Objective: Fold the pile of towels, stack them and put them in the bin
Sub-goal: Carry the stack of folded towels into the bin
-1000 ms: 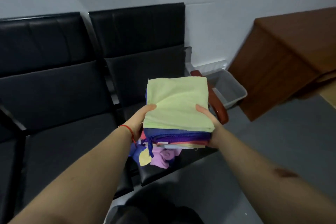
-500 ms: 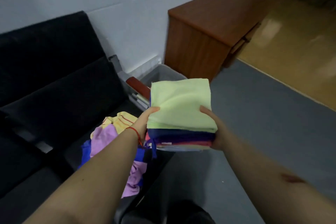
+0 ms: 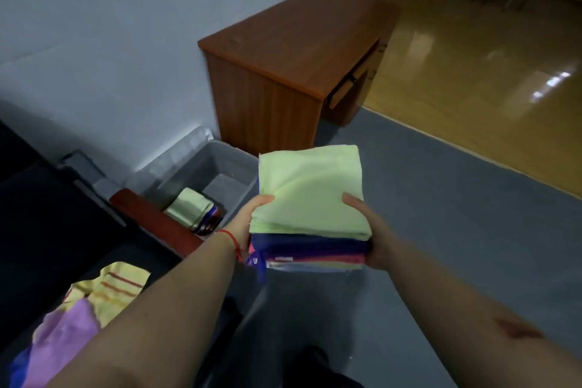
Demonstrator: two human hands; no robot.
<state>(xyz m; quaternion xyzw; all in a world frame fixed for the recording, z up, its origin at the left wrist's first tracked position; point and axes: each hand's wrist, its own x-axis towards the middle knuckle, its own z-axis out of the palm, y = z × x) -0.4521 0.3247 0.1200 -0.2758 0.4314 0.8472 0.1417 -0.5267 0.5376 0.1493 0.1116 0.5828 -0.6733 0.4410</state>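
A stack of folded towels (image 3: 310, 192), light green on top with blue, purple, pink and yellow layers beneath, is held in the air between both hands. My left hand (image 3: 248, 220) grips its left side and my right hand (image 3: 367, 230) its right side, thumbs on top. The stack hovers just right of the clear plastic bin (image 3: 242, 195) on the floor. Inside the bin another folded stack (image 3: 192, 209), green on top, lies at the near end. Unfolded towels (image 3: 91, 305), yellow and lilac, lie on the black seat at the lower left.
A brown wooden desk (image 3: 293, 50) stands against the wall just behind the bin. The seat's reddish-brown armrest (image 3: 151, 220) runs along the bin's near left side. Grey-blue floor (image 3: 456, 214) spreads to the right, then glossy wooden floor.
The view has swung right, away from the black seats. The stack in both hands has travelled right with it and now hangs beside the bin, whose inside has come into view.
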